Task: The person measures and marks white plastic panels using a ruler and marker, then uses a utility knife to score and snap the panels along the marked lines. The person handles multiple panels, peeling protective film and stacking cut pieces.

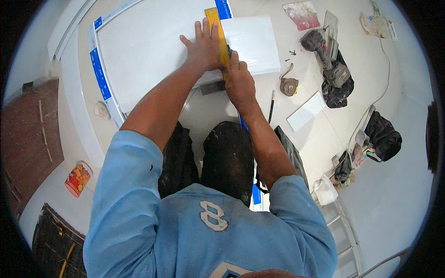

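Note:
A white board lies before me inside a white frame with blue tape. Across its right part runs a yellow straightedge, tilted slightly to the left at its far end. My left hand is spread flat on the board, with its fingertips and edge against the straightedge. Close by the straightedge's right side, my right hand is closed; a small dark piece shows at its front, but what it grips is mostly hidden. White sheet-like panel sits right of the straightedge. Below my hands is a dark grey block.
To the right lie a brown tape measure, a dark pencil-like stick, a white strip, several screws and a cordless drill. A black bag and a cable are farther right. A red tub stands left.

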A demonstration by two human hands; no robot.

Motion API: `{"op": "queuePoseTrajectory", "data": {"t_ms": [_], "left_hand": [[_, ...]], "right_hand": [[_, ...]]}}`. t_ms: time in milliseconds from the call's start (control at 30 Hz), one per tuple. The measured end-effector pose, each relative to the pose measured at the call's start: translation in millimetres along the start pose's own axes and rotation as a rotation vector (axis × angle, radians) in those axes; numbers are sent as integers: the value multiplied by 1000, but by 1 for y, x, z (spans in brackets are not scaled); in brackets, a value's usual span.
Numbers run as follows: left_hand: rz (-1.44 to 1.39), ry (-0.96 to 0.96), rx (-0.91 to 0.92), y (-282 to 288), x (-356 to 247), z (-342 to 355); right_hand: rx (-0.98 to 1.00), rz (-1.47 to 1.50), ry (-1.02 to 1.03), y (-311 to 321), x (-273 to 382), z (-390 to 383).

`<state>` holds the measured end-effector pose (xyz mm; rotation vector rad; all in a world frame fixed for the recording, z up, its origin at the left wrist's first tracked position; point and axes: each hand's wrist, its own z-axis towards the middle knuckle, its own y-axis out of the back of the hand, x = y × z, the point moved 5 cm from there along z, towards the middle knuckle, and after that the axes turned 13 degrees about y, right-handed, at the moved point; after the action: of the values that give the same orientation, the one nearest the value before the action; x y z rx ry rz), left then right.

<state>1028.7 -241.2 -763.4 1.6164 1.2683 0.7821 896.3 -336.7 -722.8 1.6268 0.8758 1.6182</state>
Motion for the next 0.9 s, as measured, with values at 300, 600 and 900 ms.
{"op": "queuePoseTrajectory", "data": {"t_ms": [300,600,900], "left_hand": [[48,5,42,4,-1,-1],[37,17,36,2,-1,-1],[38,14,41,6,-3,-4]], "right_hand": [[-18,-51,18,-3,-1,-37],[-8,7,-10,-14,-5,-72],[-4,-12,-28,-24,-9,-102]]}}
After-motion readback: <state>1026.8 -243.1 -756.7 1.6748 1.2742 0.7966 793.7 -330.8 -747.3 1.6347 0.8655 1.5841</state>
